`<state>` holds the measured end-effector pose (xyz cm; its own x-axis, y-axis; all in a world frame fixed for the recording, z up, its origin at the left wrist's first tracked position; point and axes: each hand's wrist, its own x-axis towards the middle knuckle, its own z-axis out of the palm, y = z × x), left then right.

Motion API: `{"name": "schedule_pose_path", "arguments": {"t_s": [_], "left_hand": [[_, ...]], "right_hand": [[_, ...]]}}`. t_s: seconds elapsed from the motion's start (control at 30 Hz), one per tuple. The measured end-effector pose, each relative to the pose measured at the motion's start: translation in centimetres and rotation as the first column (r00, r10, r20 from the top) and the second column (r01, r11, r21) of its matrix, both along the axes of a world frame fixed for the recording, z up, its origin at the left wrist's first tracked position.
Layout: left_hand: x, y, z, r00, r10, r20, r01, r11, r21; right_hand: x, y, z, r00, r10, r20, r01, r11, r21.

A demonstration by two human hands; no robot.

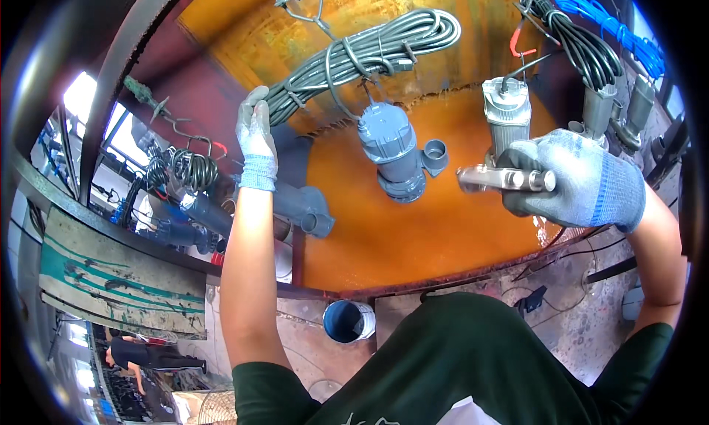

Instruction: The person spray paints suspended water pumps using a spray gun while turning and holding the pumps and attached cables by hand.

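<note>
A blue-grey submersible pump hangs in the middle, with a round outlet at its right side. Above it, a long bundle of coiled grey cable slants up to the right. My left hand, in a grey-and-blue work glove, is at the lower left end of this bundle, its fingers closed around the end. Gloved likewise, my right hand grips a metal spray gun, its nozzle end facing left toward the pump. The gun's handle is hidden in my fist.
Behind the pump stands a curved booth wall over an orange wet basin. An unpainted silver pump hangs at right, more pumps beyond. Grey pumps hang at left. A bucket stands below the rim; another person is at lower left.
</note>
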<state>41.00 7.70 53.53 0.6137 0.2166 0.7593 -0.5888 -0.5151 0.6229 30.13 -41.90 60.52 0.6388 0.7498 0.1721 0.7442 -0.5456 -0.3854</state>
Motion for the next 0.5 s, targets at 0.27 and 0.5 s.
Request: {"name": "schedule_pose_path", "arguments": {"t_s": [0.27,0.5], "left_hand": [[0.9,0.1,-0.3,0.998,0.033,0.052,-0.036,0.998,0.050],[2.3,2.4,0.1,0.985,-0.171,-0.005,0.161,0.938,-0.306]], "right_hand": [[-0.3,-0.3,-1.5,0.999,0.027,-0.035,-0.020,0.983,0.180],[-1.0,-4.6,-7.8,0.922,-0.159,-0.352,0.175,0.985,0.014]]}}
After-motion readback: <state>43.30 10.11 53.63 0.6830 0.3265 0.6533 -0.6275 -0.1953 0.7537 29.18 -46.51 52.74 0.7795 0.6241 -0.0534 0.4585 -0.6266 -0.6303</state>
